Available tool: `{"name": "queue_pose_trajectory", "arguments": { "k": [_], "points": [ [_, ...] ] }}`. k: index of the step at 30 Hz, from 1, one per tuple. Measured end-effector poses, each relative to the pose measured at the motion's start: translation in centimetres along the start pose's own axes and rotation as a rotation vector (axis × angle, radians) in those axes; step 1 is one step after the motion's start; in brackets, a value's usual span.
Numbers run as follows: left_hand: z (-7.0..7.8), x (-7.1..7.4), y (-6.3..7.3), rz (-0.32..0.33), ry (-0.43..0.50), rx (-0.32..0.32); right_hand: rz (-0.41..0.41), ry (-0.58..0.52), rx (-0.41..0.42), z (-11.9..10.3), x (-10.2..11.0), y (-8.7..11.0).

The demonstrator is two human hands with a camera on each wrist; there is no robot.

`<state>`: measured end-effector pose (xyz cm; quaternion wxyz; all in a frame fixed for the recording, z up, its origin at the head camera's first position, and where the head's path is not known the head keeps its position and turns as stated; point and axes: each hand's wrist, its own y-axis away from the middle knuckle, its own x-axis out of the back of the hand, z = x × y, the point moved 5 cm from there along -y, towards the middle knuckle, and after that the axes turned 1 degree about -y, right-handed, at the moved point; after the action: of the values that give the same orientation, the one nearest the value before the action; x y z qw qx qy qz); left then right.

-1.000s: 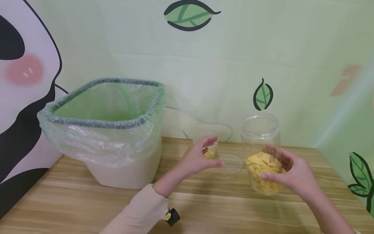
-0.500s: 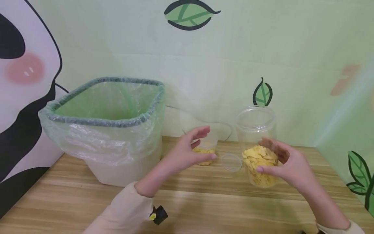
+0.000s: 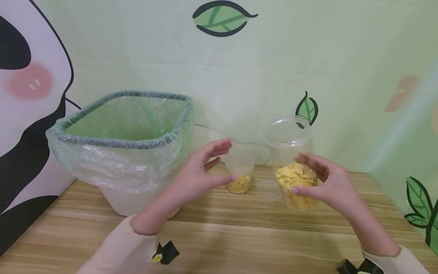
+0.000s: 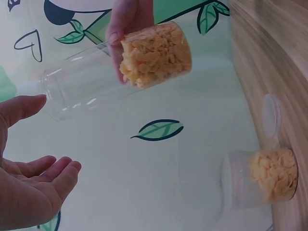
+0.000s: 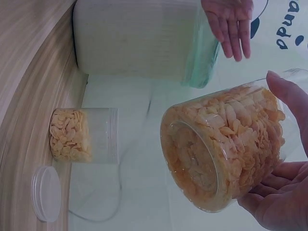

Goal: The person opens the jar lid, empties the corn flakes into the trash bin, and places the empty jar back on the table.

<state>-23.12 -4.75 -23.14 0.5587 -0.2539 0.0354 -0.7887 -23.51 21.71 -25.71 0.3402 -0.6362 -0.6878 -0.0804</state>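
Note:
My right hand point(image 3: 337, 186) grips a tall clear plastic jar point(image 3: 291, 175) by its lower part, fingers and thumb around it. Yellow flakes fill about the lower half of this jar, and its top stands without a lid. In the right wrist view the underside of the tall jar point(image 5: 192, 154) shows, raised off the table. My left hand point(image 3: 193, 177) hovers in the air with fingers spread and holds nothing. Behind it, a smaller clear jar point(image 3: 239, 180) with yellow flakes stands upright on the table. A round translucent lid point(image 3: 270, 190) lies to the right of the small jar.
A large white bin point(image 3: 143, 201) lined with a thin green bag stands at the left of the wooden table point(image 3: 239, 243). A printed wall covering point(image 3: 239, 83) closes off the back. A thin cable point(image 3: 226, 133) runs along its foot.
The tall jar has risen off the table and moved left in my right hand, tilting slightly. My left hand has drawn back to the left, away from the lid, uncovering the small jar.

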Motion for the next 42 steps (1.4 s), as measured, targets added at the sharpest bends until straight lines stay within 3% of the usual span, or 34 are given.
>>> {"name": "queue_pose_trajectory", "arguments": {
  "k": [12, 22, 32, 38, 42],
  "points": [
    [2.8, 4.0, 2.3, 0.060, -0.071, -0.058, -0.021, 0.054, 0.026, -1.3, -1.0, -1.6],
    [4.3, 8.3, 4.3, 0.163, -0.155, -0.091, -0.011, 0.091, 0.079, -2.4, -1.8, -2.5],
    [3.3, 13.8, 6.0, 0.324, -0.146, -0.077, 0.031, 0.154, 0.175, -4.2, -2.3, -3.1],
    [2.9, 16.9, 7.4, 0.414, -0.295, 0.025, 0.053, 0.188, 0.218, -5.0, -2.5, -3.4],
    [2.0, 19.1, 8.4, 0.479, -0.224, 0.021, 0.056, 0.191, 0.233, -5.5, -2.6, -3.7]
  ]
}}
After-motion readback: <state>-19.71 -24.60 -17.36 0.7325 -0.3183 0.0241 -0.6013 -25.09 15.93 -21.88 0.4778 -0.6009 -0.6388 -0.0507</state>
